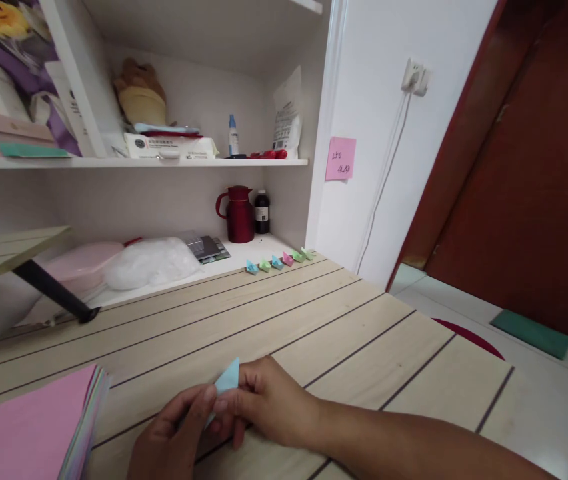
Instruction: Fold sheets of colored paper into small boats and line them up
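Note:
Both my hands meet low over the wooden desk (374, 347) near its front edge. My left hand (174, 437) and my right hand (269, 403) pinch a small light-blue folded paper (228, 379), whose pointed tip sticks up between the fingers. The fingers of both hands are closed on it. A stack of coloured paper sheets (29, 427), pink on top, lies just left of my left hand.
A row of several small folded paper boats (279, 261) stands at the desk's far edge. Behind them are a red jug (237, 213), a dark bottle (262, 211) and a white plastic bag (151, 261) on the shelf. A pink sticky note (340, 159) hangs on the wall.

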The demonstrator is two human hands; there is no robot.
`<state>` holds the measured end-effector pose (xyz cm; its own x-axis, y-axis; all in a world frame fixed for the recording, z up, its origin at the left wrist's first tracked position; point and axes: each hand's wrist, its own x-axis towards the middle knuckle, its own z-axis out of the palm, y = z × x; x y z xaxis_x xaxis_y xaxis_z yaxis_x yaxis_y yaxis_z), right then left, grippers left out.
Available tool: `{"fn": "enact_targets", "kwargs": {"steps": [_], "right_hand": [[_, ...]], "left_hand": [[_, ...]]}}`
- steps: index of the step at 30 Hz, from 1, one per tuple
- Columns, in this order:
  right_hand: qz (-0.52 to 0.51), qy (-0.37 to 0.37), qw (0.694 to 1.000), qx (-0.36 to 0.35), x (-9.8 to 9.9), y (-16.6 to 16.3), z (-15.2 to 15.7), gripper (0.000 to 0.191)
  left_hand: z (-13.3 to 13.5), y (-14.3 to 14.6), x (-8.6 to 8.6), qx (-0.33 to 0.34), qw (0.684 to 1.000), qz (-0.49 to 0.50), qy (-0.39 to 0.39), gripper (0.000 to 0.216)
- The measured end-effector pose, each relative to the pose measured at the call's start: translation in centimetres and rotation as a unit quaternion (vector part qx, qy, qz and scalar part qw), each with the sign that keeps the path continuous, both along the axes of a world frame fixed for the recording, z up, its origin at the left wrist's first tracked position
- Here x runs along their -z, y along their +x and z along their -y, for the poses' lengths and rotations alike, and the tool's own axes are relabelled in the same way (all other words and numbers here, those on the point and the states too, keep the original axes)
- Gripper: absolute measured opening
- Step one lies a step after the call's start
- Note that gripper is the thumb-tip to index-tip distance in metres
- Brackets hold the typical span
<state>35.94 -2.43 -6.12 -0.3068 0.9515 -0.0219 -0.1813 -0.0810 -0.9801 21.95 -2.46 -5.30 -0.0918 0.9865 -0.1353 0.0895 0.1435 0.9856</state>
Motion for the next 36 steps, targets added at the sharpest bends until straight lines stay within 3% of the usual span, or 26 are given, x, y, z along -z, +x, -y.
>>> {"fn": "enact_targets", "kwargs": {"steps": [6, 10, 15, 18, 26, 31, 34, 36], "right_hand": [[0.042, 0.032, 0.998, -0.024, 0.0, 0.3, 0.9, 0.055], [0.046, 0.059, 0.997, -0.023, -0.2, 0.5, 1.1, 0.055], [0.024, 0.096, 0.993, 0.064, -0.3, 1.1, 0.4, 0.041], [0.047, 0.077, 0.991, 0.097, -0.2, 1.4, 0.0, 0.040], [0.067, 0.047, 0.992, 0.098, -1.4, 1.0, 1.1, 0.041], [0.042, 0.027, 0.996, 0.076, -1.0, 1.5, 0.6, 0.049], [0.057, 0.069, 0.989, 0.114, -1.0, 2.2, 0.1, 0.055], [0.106, 0.136, 0.972, 0.158, -1.3, 2.7, 0.0, 0.047]], "left_hand": [[-0.4, -0.5, 0.9, 0.037, 0.993, 0.107, -0.031, 0.044], [-0.3, -0.9, 0.6, 0.048, 0.987, 0.150, 0.017, 0.040], [0.0, -0.8, 0.2, 0.027, 0.995, 0.092, 0.029, 0.034], [0.0, -0.5, 0.2, 0.034, 0.998, 0.035, 0.030, 0.030], [-0.1, -0.6, 0.1, 0.055, 0.998, -0.004, 0.041, 0.027], [-0.1, -0.8, 0.2, 0.060, 0.998, 0.000, 0.029, 0.029], [-0.2, -0.8, 0.3, 0.044, 0.998, -0.028, 0.038, 0.030], [-0.3, -0.8, 0.3, 0.037, 0.996, -0.061, 0.044, 0.029]]}}
